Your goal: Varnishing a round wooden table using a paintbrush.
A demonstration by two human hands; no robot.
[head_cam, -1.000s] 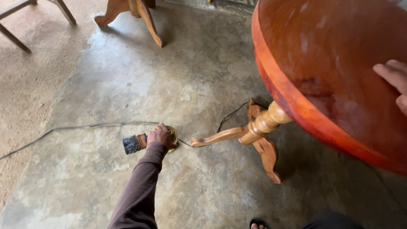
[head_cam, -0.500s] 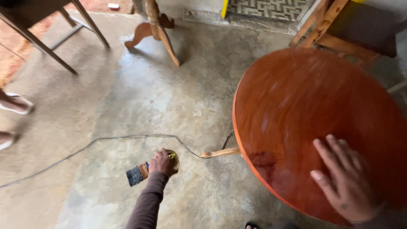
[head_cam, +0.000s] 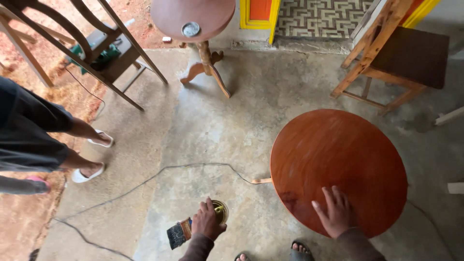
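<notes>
A round reddish-brown varnished table top (head_cam: 338,164) stands on the concrete floor at the right. My right hand (head_cam: 333,211) lies flat on its near edge, fingers spread. My left hand (head_cam: 207,221) is low over the floor, closed on a paintbrush (head_cam: 178,233) with dark bristles pointing left. A small open tin (head_cam: 220,210) with a yellowish inside sits on the floor right behind that hand. One curved wooden table leg (head_cam: 261,181) pokes out from under the top at the left.
A thin cable (head_cam: 145,181) snakes across the floor. Another person's legs in white sandals (head_cam: 89,157) stand at the left. A second small pedestal table (head_cam: 193,19) is at the back, wooden chairs at the back left (head_cam: 96,53) and right (head_cam: 391,58).
The view has risen and pulled back, so the whole table top and more of the floor show. My right hand stays on the top's edge; my left keeps the brush by the tin.
</notes>
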